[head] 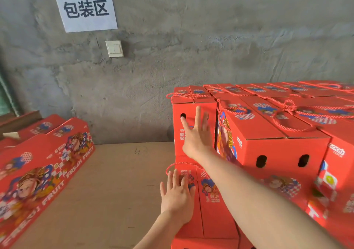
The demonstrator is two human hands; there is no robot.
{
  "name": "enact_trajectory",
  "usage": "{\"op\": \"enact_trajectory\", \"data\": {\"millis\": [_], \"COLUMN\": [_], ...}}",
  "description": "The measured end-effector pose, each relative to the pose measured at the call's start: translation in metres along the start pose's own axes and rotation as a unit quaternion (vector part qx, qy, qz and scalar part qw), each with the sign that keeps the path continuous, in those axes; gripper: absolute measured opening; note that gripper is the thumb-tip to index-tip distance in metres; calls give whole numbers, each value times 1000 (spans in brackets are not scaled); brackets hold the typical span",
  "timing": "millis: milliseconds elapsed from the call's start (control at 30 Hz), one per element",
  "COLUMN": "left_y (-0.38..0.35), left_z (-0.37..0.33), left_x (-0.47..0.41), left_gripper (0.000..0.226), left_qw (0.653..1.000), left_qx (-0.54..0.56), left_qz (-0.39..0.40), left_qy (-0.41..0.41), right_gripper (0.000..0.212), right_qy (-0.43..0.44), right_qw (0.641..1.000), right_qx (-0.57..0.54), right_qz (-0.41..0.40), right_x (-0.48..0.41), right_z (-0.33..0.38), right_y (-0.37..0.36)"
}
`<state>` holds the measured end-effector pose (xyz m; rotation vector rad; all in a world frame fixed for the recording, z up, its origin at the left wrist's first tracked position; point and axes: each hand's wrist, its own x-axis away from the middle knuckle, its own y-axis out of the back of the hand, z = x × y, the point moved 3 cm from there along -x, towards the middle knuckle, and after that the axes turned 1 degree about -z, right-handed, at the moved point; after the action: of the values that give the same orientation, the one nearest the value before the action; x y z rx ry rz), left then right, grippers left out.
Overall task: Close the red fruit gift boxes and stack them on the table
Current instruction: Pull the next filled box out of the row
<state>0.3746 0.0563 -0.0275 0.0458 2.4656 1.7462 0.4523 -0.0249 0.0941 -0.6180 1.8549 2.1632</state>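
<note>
Step in hand: judged to be squaring a closed box into the stack (277,130) of red gift boxes at the right of the surface (115,181).
Right hand (197,134): fingers straight and spread, palm flat against the end face of the upper box (191,100); it grips nothing.
Left hand (177,199): fingers straight, laid flat on the lid of the lower box (212,216), just below its rope handle (183,164); it grips nothing.
Upper box: lid flaps down, rope lying on top, one tier above the lower box, with a narrow dark gap to its right-hand neighbour.
Good practice: push with the whole palm low on the end face, so that the card does not buckle near the finger holes; steady the lower tier with the other palm while the upper box slides.
Check: end faces flush; ropes not trapped between tiers.
Risk: a high push could tip the box rather than slide it.
Remaining stock: printed boxes (42,162) lie at the left, well apart from the stack; whether they are closed cannot be told.
</note>
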Motion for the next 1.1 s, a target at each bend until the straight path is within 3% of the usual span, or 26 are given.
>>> {"op": "enact_trajectory", "data": {"millis": [100, 200, 367, 433, 567, 633, 767, 833, 900, 1000, 1100], "left_y": [1, 2, 5, 6, 5, 5, 10, 19, 37, 92, 163], "left_z": [-1, 0, -1, -2, 1, 2, -3, -6, -1, 20, 51], "left_x": [3, 4, 4, 4, 2, 1, 5, 16, 32, 64, 105], "left_gripper": [45, 36, 37, 36, 35, 40, 46, 59, 72, 74, 54], "left_qw": [999, 997, 996, 996, 997, 997, 998, 993, 978, 970, 981], "left_qx": [-5, 29, 39, 35, 13, 5, -39, -107, -186, -220, -180], "left_qz": [-43, -64, -70, -72, -69, -68, -30, 41, 59, 12, -8], "left_qy": [-7, -31, -34, -33, -43, -47, -29, -38, -75, -107, -74], "right_gripper": [74, 57, 56, 55, 45, 40, 38, 41, 47, 50, 40], "right_qy": [44, -18, -44, -57, -63, -58, -9, -9, 8, 63, 90], "right_qw": [996, 978, 966, 969, 991, 983, 986, 979, 968, 978, 969], "right_qx": [-7, 25, 20, -8, -109, -172, -118, -72, -38, -66, -187], "right_qz": [79, 208, 254, 242, 53, 20, 119, 192, 248, 186, 132], "right_x": [38, 44, 28, 33, 63, 86, 110, 104, 101, 116, 163], "right_z": [-2, -25, -28, -25, -16, -20, -16, -11, -7, 4, 37], "right_y": [-49, -80, -85, -90, -83, -83, -77, -64, -45, -14, 17]}}
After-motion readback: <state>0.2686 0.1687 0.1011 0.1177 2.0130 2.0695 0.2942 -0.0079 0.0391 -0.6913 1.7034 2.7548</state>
